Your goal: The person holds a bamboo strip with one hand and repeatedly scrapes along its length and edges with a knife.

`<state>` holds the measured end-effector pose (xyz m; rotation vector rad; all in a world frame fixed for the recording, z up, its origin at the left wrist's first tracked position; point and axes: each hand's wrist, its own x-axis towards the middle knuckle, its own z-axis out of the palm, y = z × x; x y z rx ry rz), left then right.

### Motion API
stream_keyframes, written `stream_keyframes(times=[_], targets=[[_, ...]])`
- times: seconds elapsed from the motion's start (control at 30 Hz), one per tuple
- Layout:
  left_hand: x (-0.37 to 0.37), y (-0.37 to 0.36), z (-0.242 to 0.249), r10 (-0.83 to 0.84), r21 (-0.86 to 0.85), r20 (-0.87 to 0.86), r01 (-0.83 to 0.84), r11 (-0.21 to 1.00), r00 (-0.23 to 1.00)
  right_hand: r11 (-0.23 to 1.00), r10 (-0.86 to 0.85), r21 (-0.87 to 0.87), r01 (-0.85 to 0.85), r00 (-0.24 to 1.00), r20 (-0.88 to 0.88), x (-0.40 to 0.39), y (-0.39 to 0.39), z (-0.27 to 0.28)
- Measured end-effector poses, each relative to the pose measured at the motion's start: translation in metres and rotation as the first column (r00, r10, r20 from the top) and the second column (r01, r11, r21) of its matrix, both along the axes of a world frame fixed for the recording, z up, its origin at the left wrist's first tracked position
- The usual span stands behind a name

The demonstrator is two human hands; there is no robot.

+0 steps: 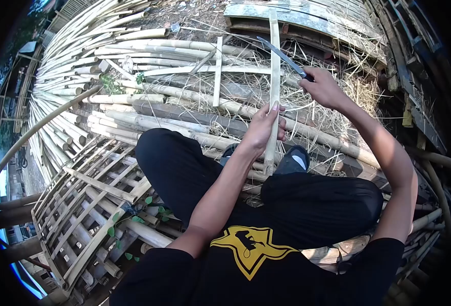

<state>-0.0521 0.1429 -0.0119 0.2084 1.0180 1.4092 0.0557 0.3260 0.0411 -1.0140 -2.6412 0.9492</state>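
My left hand (265,126) is closed round a long, flat bamboo strip (275,66), which stands nearly vertical in the view, its lower end between my feet. To the right, my right hand (321,86) grips the dark handle of a knife (285,57). The narrow, slightly curved blade points up and left, and it overlaps the upper part of the strip in this view. A shorter bamboo strip (217,71) lies to the left, across the bamboo poles.
Piles of long bamboo poles (169,46) spread out at the left and ahead. A woven bamboo lattice (90,204) is at lower left. A wooden pallet (307,23) stands at the top, with thin shavings (355,71) below it. My shoe (292,160) rests near the strip's lower end.
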Motion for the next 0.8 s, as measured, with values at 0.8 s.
stream_keyframes(times=[0.8], targets=[[0.015, 0.014, -0.036, -0.171, -0.112, -0.091, 0.161, 0.981, 0.981, 0.999, 0.016, -0.054, -0.001, 0.959, 0.283, 0.034, -0.008, -0.095]])
